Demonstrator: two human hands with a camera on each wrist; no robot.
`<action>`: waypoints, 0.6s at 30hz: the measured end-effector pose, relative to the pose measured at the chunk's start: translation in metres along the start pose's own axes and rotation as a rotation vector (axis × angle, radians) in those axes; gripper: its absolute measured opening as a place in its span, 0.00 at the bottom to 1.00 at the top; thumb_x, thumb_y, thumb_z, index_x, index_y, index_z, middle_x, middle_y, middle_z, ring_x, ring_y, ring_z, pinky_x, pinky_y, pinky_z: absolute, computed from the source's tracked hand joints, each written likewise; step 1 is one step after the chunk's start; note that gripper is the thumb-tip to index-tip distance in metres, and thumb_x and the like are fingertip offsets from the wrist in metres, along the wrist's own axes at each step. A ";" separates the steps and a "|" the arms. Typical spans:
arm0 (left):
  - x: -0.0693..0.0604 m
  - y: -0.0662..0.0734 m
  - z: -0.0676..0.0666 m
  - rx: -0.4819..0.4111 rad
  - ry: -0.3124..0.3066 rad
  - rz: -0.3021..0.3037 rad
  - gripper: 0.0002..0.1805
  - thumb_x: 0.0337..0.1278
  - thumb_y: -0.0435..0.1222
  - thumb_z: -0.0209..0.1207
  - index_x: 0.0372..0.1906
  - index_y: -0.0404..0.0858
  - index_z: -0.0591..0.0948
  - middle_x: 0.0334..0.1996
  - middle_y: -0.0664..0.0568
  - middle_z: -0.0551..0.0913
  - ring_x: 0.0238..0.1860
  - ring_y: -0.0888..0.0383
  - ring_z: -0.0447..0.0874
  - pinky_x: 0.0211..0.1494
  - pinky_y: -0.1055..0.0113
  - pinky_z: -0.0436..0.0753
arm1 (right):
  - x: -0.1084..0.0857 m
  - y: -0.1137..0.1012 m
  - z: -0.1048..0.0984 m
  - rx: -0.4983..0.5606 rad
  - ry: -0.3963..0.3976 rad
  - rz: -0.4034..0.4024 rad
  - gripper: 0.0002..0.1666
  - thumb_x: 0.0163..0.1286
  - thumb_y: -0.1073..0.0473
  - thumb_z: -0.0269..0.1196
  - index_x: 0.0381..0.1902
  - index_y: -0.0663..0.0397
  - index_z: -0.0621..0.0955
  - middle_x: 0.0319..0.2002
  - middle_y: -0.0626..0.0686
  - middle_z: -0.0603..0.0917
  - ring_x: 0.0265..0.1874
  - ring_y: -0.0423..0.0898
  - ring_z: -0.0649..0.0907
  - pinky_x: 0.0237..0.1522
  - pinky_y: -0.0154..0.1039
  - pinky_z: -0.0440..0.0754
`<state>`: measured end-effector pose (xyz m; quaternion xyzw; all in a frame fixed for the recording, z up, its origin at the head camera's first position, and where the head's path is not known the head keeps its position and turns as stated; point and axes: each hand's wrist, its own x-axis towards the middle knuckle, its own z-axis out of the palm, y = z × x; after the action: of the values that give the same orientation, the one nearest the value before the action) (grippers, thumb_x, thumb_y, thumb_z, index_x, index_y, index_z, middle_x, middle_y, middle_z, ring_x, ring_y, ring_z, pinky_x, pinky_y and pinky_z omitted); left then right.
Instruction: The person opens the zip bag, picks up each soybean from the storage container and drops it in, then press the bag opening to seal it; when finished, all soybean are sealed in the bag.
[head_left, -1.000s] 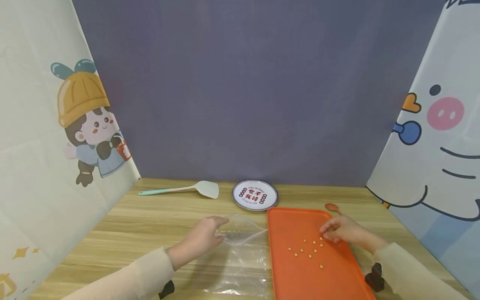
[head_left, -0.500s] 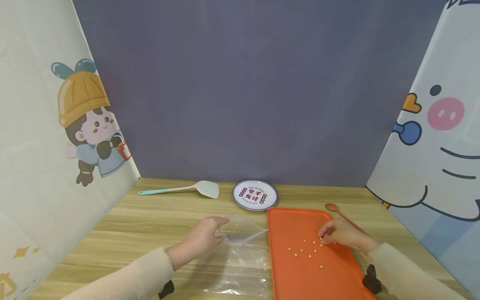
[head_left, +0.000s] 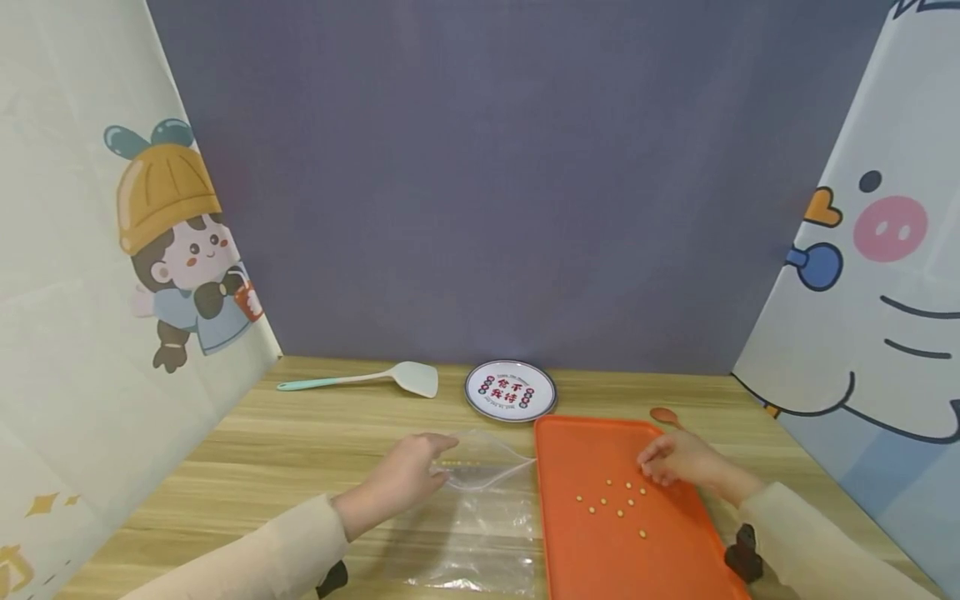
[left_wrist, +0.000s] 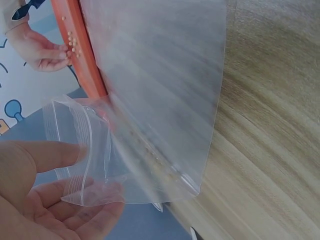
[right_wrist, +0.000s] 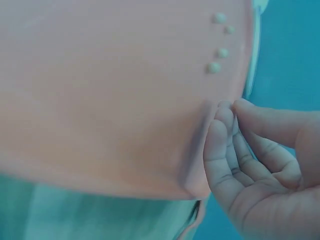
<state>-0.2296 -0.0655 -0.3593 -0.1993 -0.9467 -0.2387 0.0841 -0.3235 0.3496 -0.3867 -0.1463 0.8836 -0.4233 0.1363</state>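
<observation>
A clear zip-lock bag (head_left: 480, 533) lies on the table, its mouth spread apart. My left hand (head_left: 401, 479) holds the bag by its zip edge, thumb (left_wrist: 57, 156) on one side and fingers (left_wrist: 102, 217) on the other. Yellowish specks show inside the bag near its mouth. Several small pale soybeans (head_left: 620, 513) lie scattered on an orange tray (head_left: 600, 567). Over the tray's right side, my right hand (head_left: 678, 462) has thumb and fingertips brought together, pinching a soybean; the bean itself is hidden in the right wrist view (right_wrist: 260, 165).
Behind the bag stands a white plate (head_left: 511, 391) with red lettering. A spatula (head_left: 412, 378) with a mint handle lies at the back left. A reddish-brown spoon (head_left: 664, 414) lies right of the tray, partly behind my right hand. A dark backdrop (head_left: 480, 183) closes off the table's far edge.
My right hand came down to the soybean nearest its fingertips, and that bean is gone from the tray. The hand has drawn slightly up. My left hand and the bag stay put.
</observation>
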 end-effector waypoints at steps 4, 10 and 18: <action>0.000 0.001 0.000 0.000 -0.002 -0.003 0.25 0.46 0.28 0.67 0.55 0.30 0.79 0.56 0.39 0.81 0.54 0.41 0.82 0.58 0.50 0.82 | 0.000 -0.012 -0.001 0.048 0.006 -0.034 0.14 0.64 0.69 0.62 0.42 0.79 0.78 0.32 0.56 0.86 0.26 0.43 0.82 0.28 0.37 0.85; 0.000 0.001 0.000 -0.006 -0.006 0.000 0.26 0.46 0.28 0.67 0.55 0.29 0.79 0.56 0.39 0.81 0.54 0.41 0.82 0.58 0.50 0.83 | 0.000 -0.032 0.002 0.018 0.028 -0.063 0.16 0.65 0.65 0.63 0.45 0.76 0.78 0.34 0.56 0.86 0.27 0.45 0.81 0.30 0.39 0.84; 0.001 0.000 0.001 0.006 -0.008 0.010 0.25 0.47 0.28 0.67 0.55 0.30 0.79 0.56 0.39 0.81 0.57 0.41 0.80 0.61 0.49 0.81 | 0.007 -0.056 0.011 0.033 0.064 -0.014 0.24 0.64 0.52 0.66 0.50 0.64 0.81 0.43 0.58 0.86 0.38 0.50 0.83 0.43 0.46 0.85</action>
<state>-0.2303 -0.0647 -0.3601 -0.2047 -0.9468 -0.2346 0.0820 -0.3176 0.3062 -0.3503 -0.1366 0.8794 -0.4433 0.1075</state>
